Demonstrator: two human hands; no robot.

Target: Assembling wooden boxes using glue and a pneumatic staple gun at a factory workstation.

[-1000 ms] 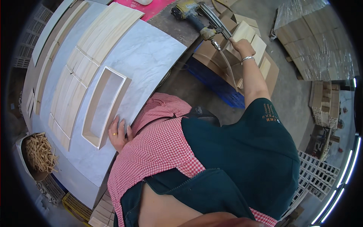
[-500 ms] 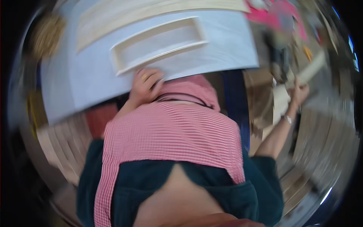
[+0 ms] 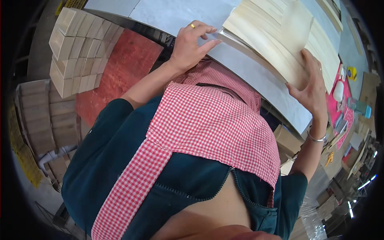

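My left hand [image 3: 191,45], with a ring on one finger, is at the table's near edge. Its thumb and fingers are apart, close to the corner of a pale rectangular wooden frame [image 3: 239,41]. A thin pale wooden board [image 3: 262,44] lies over that frame and hides most of it. My right hand [image 3: 313,86] grips the board's right end, thumb at the near edge and fingers on top. Another pale, thin piece [image 3: 298,24] shows just beyond the right fingers; I cannot tell whether it is separate.
Stacked wooden boxes [image 3: 76,50] stand at the left on a red board [image 3: 120,76]. The white table [image 3: 172,14] has long wooden strips [image 3: 331,14] at its far right. Farther right are a pink cloth [image 3: 333,106], a white bottle [image 3: 338,91] and a teal-capped jar [image 3: 359,107].
My right hand has come from beside the table to above it and now holds the thin board over the frame. My left hand has opened near the frame's corner. The view has turned.
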